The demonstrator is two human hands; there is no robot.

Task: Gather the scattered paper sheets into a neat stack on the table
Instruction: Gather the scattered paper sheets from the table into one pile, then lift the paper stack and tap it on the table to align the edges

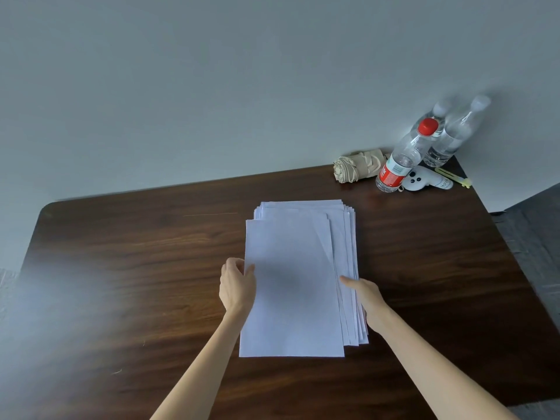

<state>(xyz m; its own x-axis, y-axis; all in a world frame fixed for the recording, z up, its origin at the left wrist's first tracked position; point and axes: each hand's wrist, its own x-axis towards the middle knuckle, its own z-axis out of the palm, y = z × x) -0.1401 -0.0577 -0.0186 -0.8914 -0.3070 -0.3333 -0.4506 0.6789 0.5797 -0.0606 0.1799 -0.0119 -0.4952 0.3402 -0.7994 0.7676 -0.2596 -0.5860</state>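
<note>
On dark table point(151, 253), white paper sheets point(291, 286), edges fanned

Two bare forearms in view, no sleeves. Left hand point(238, 286) and right hand point(365, 294) bare: no gloves, rings, watch or bands visible. Slim wrists, short nails.

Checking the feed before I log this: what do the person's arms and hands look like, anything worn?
Both forearms are bare, with no sleeves in view. The left hand and right hand wear no gloves, and no rings, watch or bracelets are visible on either.
</note>
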